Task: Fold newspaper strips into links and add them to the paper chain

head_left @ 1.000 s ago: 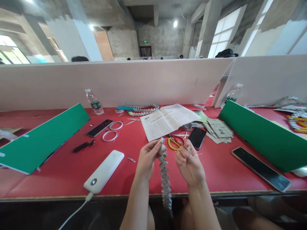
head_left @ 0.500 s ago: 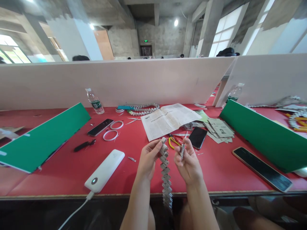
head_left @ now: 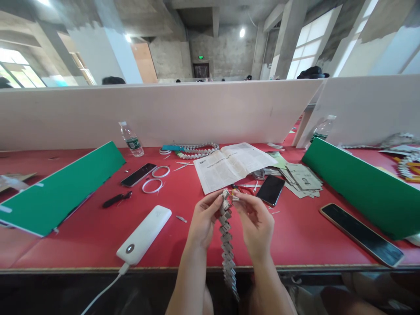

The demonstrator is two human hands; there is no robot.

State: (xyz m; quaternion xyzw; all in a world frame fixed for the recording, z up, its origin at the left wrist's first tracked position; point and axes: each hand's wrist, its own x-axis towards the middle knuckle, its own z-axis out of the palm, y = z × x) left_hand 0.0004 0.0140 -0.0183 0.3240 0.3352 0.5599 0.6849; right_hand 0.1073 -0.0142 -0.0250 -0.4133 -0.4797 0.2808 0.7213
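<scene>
A zigzag chain of folded paper hangs down past the table's front edge. My left hand pinches its upper end between thumb and fingers. Close beside that end, my right hand is closed on a small folded paper strip, which is at or very near the chain's top; whether they touch I cannot tell. Behind the hands lies an open newspaper sheet. Pliers lie partly hidden behind my right hand.
On the red table are a white power bank with a cable, a black-handled tool, white tape rings, phones, cut paper pieces and another chain. Green boards stand at both sides; a bottle stands behind.
My right hand has moved left and turned inward, bringing the folded strip from a short distance away to the chain's upper end. My left hand keeps its hold on the chain.
</scene>
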